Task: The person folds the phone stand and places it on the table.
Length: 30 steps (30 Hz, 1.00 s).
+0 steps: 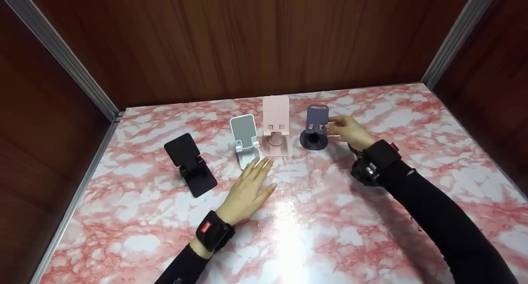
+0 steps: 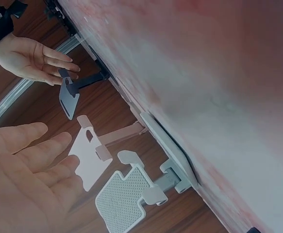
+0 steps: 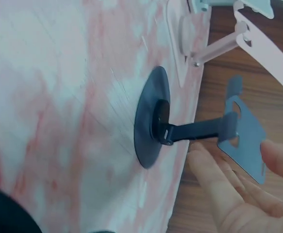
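Note:
A dark purple phone stand (image 1: 317, 118) with a round base stands upright at the right end of a row of stands. My right hand (image 1: 348, 131) is at its right edge, fingers extended. In the right wrist view the thumb overlaps the edge of its plate (image 3: 247, 141), with the other fingers beyond; firm contact cannot be made out. My left hand (image 1: 247, 193) has its fingers spread and holds nothing. Its fingertips are in front of a white phone stand (image 1: 244, 131) with a grey pad. Between the white and purple stands is a pink phone stand (image 1: 276, 111).
A black phone stand (image 1: 190, 164) stands at the left, angled away from the others. The marbled red-and-white table (image 1: 330, 234) is bounded by brown wood-look panels (image 1: 264, 41) at the back and sides, with metal corner strips (image 1: 66, 55).

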### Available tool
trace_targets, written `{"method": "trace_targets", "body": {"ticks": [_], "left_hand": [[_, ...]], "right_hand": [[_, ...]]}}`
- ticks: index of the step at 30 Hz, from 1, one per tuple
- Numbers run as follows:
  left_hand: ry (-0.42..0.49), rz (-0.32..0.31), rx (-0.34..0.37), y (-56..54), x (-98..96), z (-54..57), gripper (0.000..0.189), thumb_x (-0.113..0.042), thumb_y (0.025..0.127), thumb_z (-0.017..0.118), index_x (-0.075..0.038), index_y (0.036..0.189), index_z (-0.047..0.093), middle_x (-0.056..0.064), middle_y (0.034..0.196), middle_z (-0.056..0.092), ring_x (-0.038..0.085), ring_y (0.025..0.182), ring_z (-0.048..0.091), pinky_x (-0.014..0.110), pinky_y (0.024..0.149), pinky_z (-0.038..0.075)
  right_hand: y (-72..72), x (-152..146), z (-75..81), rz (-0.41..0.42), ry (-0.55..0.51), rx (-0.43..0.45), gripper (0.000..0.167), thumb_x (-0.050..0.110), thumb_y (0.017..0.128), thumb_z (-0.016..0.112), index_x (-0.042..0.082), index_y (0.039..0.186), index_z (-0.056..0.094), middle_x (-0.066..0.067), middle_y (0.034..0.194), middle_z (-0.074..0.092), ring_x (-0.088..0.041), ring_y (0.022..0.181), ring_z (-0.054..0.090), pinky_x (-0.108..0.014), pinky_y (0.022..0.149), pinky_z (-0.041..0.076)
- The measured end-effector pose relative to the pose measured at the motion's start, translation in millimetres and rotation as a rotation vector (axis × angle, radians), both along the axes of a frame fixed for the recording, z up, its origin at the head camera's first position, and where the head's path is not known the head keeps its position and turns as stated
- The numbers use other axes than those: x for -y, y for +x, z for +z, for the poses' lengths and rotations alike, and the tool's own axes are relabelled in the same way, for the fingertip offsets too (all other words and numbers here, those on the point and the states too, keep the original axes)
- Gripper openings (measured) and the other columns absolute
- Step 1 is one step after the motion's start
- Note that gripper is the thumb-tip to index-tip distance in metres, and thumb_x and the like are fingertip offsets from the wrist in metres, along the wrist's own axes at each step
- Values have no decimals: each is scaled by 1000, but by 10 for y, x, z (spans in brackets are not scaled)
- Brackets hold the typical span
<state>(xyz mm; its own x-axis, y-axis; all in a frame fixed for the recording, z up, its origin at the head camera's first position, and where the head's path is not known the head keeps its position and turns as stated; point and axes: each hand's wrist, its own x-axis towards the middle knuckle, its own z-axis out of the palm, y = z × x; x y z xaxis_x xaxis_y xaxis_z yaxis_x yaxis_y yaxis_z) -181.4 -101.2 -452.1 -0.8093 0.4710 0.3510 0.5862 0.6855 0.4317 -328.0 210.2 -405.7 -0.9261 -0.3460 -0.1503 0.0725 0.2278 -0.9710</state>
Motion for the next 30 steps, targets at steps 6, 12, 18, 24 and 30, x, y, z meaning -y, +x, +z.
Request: {"method": "trace_targets", "body": {"ticks": [6,12,18,24,30], "left_hand": [[-13,-6,3,2,-4,-6,58,-30,102,49,0,149,34,18,152,34,36,142,22,50,116,16],[-19,-12,10,7,-10,-18,58,-28,101,50,0,149,33,16,153,33,36,142,22,50,116,17],[-18,-10,35,20,-12,-9,58,-28,101,51,-3,151,32,15,154,32,33,143,21,46,117,15],[-14,-13,34,21,-11,-7,58,-28,101,51,-2,150,32,16,153,33,33,143,21,47,117,15],[-17,-12,50,20,-9,-14,58,-29,102,49,-3,151,31,16,153,32,33,143,20,45,117,14]], "right_hand": [[-37,106,-49,-104,-68,-19,32,3,101,46,-14,128,41,-16,102,55,-14,84,62,-44,96,48],[-70,158,-77,-153,-90,-75,9,-2,98,50,-10,97,50,-8,83,59,-12,71,64,-33,76,58],[-61,152,-74,-148,-88,-86,10,-5,97,51,-15,98,52,-8,81,60,-12,68,64,-27,66,58],[-26,145,-45,-121,-106,-75,9,-4,98,50,-13,100,52,-10,84,59,-14,70,64,-29,69,58],[39,159,7,-75,-122,-81,7,-4,98,50,-9,95,51,-10,84,59,-15,72,64,-30,69,59]]}}
